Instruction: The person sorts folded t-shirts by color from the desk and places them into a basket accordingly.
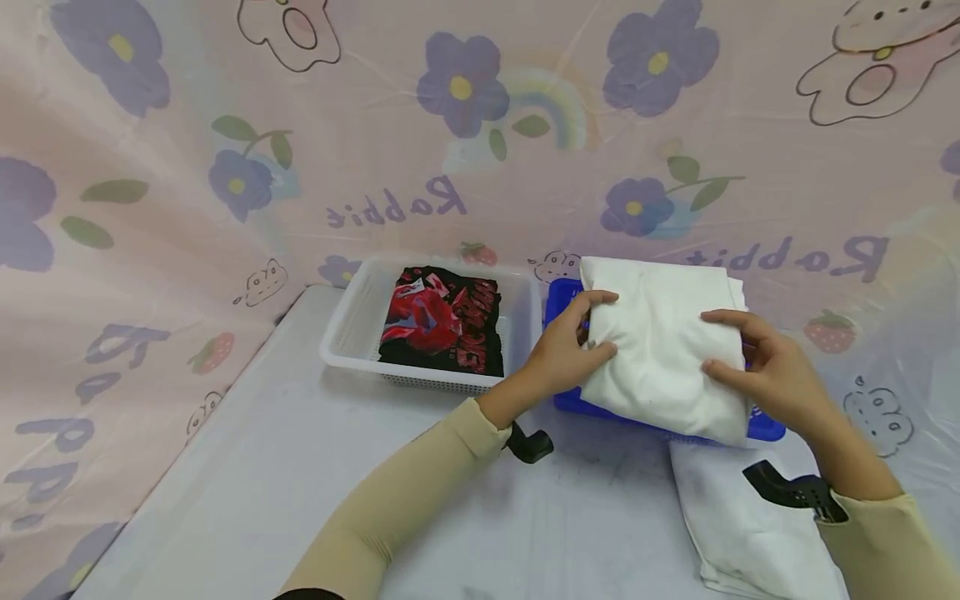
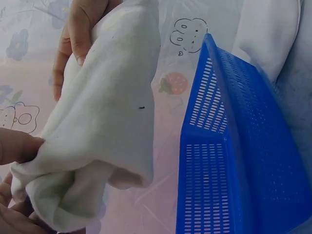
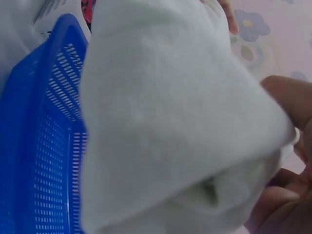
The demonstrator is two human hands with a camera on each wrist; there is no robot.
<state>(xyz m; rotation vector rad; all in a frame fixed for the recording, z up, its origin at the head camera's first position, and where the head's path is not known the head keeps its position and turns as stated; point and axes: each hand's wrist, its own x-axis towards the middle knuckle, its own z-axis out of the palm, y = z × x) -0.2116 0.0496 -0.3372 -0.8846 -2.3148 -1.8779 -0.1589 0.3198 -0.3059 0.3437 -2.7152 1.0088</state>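
Note:
A folded white cloth (image 1: 660,350), thick and softly creased, is held between both hands above a blue perforated basket (image 1: 566,293). My left hand (image 1: 562,350) pinches its left edge, thumb on the front face. On the opposite edge, my right hand (image 1: 780,383) grips it with thumb and fingers. In the left wrist view the cloth (image 2: 107,97) sags open in folds at its lower end, and the basket (image 2: 273,161) stands beside it. The cloth (image 3: 180,112) fills most of the right wrist view, hiding part of the basket's inside.
Left of the blue basket stands a white basket (image 1: 341,337) holding a folded black shirt (image 1: 442,325) with a red print. Another folded white cloth (image 1: 757,533) lies on the white table (image 1: 465,517) near the right forearm. A patterned curtain (image 1: 375,150) hangs behind.

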